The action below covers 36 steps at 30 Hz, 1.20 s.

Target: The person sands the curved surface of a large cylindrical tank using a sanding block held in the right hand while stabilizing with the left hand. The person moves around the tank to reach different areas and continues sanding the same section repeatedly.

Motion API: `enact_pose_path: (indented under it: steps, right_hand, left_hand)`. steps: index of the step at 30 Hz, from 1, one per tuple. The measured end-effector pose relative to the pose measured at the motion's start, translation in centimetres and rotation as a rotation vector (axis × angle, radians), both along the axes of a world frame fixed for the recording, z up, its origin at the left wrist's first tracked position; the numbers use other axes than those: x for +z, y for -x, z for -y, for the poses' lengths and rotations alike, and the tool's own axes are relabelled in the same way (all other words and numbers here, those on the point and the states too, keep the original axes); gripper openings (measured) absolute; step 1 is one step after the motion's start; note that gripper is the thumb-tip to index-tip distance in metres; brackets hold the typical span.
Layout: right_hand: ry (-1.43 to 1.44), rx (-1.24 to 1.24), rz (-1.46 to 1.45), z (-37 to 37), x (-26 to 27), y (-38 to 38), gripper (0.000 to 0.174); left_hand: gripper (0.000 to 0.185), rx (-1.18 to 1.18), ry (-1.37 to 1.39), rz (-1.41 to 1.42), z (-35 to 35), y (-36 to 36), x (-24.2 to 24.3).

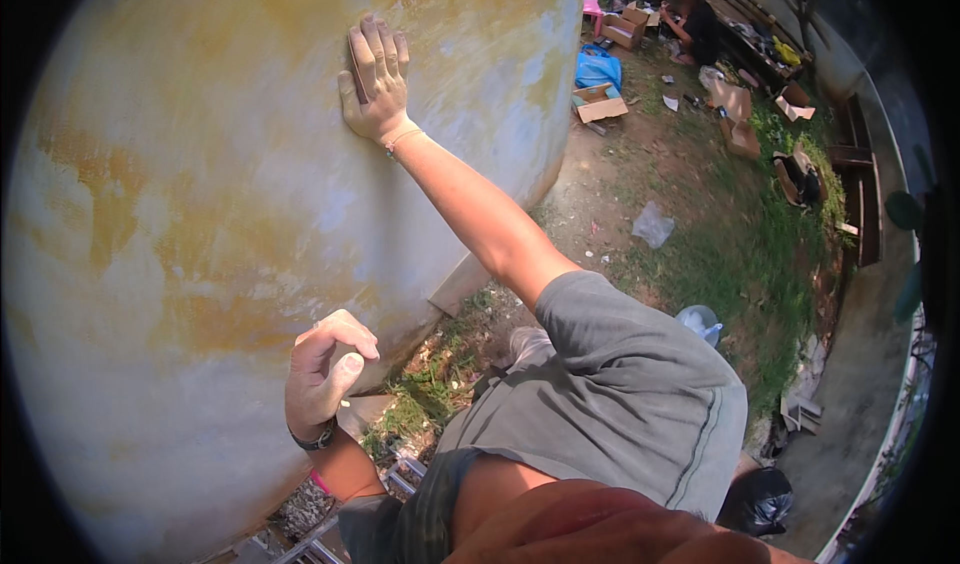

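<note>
My right hand [381,76], dusted with pale powder, presses a thin brownish pad, perhaps a sanding block [357,65], flat against a large wall [247,189]. The wall has patchy yellow and whitish-grey coating. Only the pad's left edge shows beside the fingers. A thin bracelet circles that wrist. Lower down, my left hand [326,369] is raised in front of the wall with curled fingers and nothing visible in it. Its fingertips are powdery too, and a dark watch strap [315,438] is on the wrist.
A metal ladder [401,474] stands below my left arm. At the upper right a person [694,28] sits among cardboard boxes [622,28] and a blue bag [598,67]. A clear plastic bag [652,224] lies on the ground, a black bag [759,500] at the lower right.
</note>
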State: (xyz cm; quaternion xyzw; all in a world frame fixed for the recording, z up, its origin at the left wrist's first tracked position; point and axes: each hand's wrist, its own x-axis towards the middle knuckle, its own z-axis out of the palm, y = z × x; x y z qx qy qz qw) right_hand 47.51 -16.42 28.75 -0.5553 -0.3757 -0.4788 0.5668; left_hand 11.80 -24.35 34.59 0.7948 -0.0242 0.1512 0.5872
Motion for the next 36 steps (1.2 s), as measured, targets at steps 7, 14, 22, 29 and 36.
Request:
enact_pose_path:
  steps: [7,14,22,29,36]
  right_hand:
    - [-0.011,0.0,0.014,0.2,0.1,0.1,0.068]
    - [-0.005,0.042,0.008,0.3,0.0,0.0,0.064]
    - [0.006,0.026,0.006,0.2,0.0,0.0,0.064]
    - [-0.002,0.024,0.003,0.2,-0.1,0.0,0.067]
    - [0.004,0.015,0.022,0.4,-0.1,-0.1,0.066]
  left_hand:
    - [0.011,0.157,0.191,-0.35,0.0,2.5,-7.3]
    - [0.016,0.231,0.359,-0.327,1.1,3.5,-11.0]
    - [0.02,0.244,0.434,-0.295,2.1,2.9,-11.8]
    - [0.022,0.247,0.446,-0.265,2.5,2.7,-12.2]
    - [0.022,0.3,0.461,-0.276,2.8,3.0,-12.3]
